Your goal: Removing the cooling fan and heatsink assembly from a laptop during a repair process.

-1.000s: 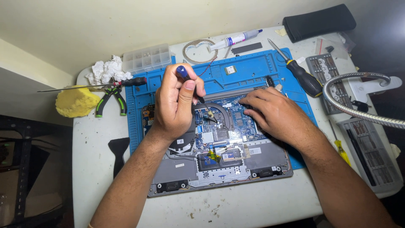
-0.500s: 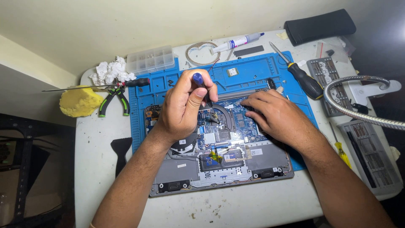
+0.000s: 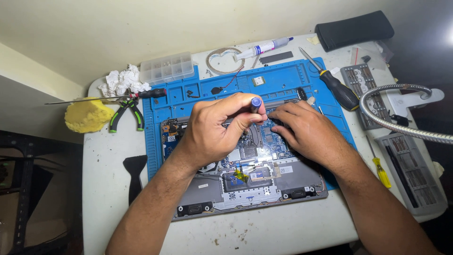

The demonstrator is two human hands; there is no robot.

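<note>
Driving a screw on the opened laptop's board.

I have my left hand (image 3: 212,130) closed around a small precision screwdriver with a blue-capped handle (image 3: 255,103), held upright over the exposed circuit board of the grey, back-off laptop (image 3: 245,174), which lies on the blue silicone repair mat (image 3: 283,80) on the white bench (image 3: 108,189). My right hand (image 3: 306,132) holds nothing and rests flat, fingers loosely curled, on the board just beside the driver. I judge that I am working a screw near the upper middle of the board; the tip is hidden, so next I need to keep the driver vertical and turn gently. A larger black-handled screwdriver (image 3: 337,87) lies apart on the mat.
</note>
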